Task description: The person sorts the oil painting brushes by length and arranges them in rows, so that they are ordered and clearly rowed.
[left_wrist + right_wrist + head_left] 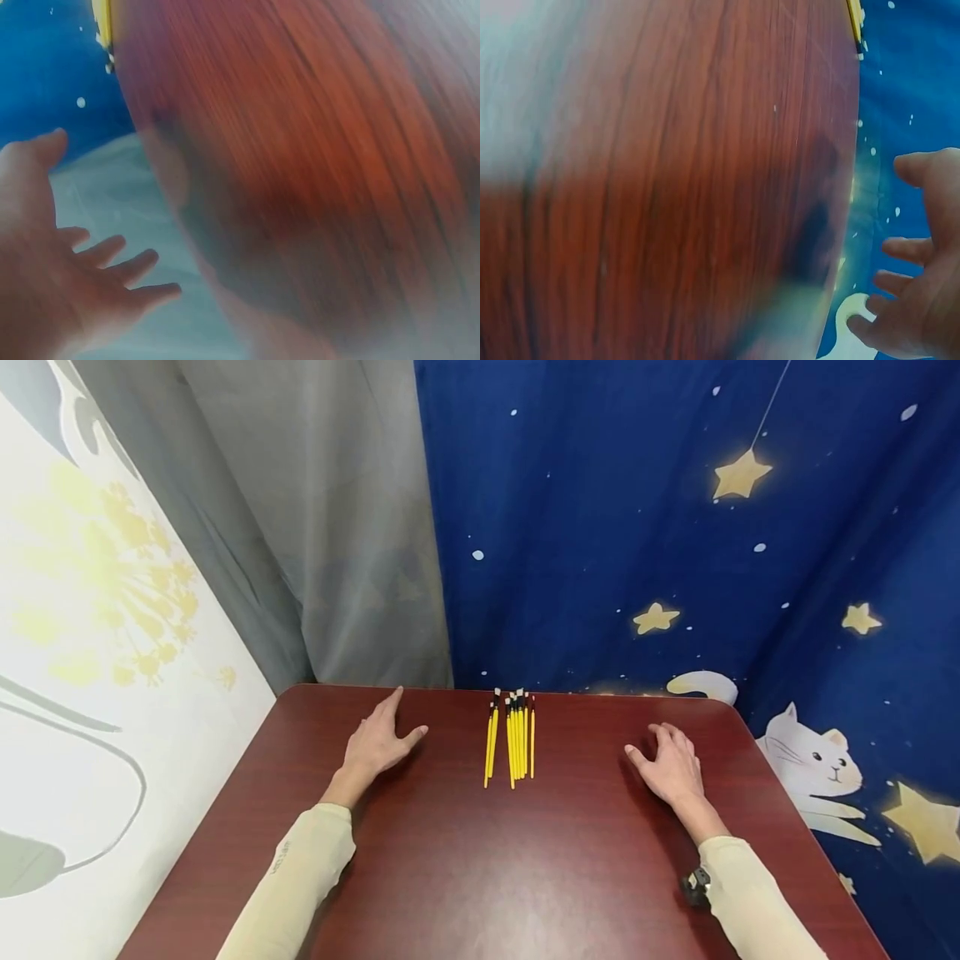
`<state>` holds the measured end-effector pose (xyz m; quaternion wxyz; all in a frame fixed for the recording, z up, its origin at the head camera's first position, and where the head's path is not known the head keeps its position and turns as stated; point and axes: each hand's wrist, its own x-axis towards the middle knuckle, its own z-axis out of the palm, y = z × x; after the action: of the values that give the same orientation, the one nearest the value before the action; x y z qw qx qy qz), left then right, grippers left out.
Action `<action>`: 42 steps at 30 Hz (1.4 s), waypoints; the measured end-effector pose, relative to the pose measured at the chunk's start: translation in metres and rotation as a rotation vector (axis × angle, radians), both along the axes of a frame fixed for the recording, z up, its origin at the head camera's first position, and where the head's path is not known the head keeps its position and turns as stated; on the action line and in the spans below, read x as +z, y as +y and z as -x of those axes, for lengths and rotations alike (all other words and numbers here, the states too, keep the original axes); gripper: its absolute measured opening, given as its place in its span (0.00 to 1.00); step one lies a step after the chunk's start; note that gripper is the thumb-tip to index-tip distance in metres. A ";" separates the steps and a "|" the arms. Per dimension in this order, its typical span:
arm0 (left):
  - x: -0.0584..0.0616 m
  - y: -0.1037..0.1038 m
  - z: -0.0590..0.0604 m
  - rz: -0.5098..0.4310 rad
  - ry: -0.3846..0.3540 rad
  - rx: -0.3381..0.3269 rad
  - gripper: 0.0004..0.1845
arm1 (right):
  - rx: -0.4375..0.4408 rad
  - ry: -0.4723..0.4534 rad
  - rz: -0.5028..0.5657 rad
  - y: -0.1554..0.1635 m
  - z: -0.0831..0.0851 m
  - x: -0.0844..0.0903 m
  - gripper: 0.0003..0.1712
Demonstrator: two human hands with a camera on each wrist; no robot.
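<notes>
Two hands flat on table (450,877), nothing held: left hand (377,742) left of centre, fingers straight, thumb spread; right hand (671,766) right of centre, fingers loosely spread. Between them, upper centre, yellow paintbrushes (512,739) bundled parallel, untouched. Judged pre-grasp; next: reach inward, pinch one handle.

Yellow paintbrushes (512,739) with black ferrules lie on a reddish-brown wood-grain table (480,860). Far right, a navy curtain (675,527) shows yellow stars and a white cat; far left, a plain grey curtain (330,527).

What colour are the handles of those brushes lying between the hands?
Yellow, with dark ferrules near the tips; the brushes show best in the head view.
</notes>
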<state>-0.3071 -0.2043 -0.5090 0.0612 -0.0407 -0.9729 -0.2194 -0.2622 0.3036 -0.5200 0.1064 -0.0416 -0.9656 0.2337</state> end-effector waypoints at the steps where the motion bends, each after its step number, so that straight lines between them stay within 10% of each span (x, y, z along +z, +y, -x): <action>1: 0.000 0.004 -0.001 -0.012 -0.011 0.002 0.47 | 0.007 -0.006 -0.001 -0.002 0.000 -0.001 0.39; 24: 0.006 0.114 0.012 -0.223 -0.061 -0.026 0.21 | 0.178 -0.045 0.164 -0.081 0.024 0.014 0.24; 42: 0.000 0.139 0.032 -0.013 -0.180 0.039 0.08 | 0.040 -0.126 0.103 -0.153 0.038 0.002 0.10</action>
<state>-0.3389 -0.0652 -0.5090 -0.0222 -0.0012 -0.9736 -0.2272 -0.2999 0.1508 -0.5183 0.0386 -0.0424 -0.9577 0.2819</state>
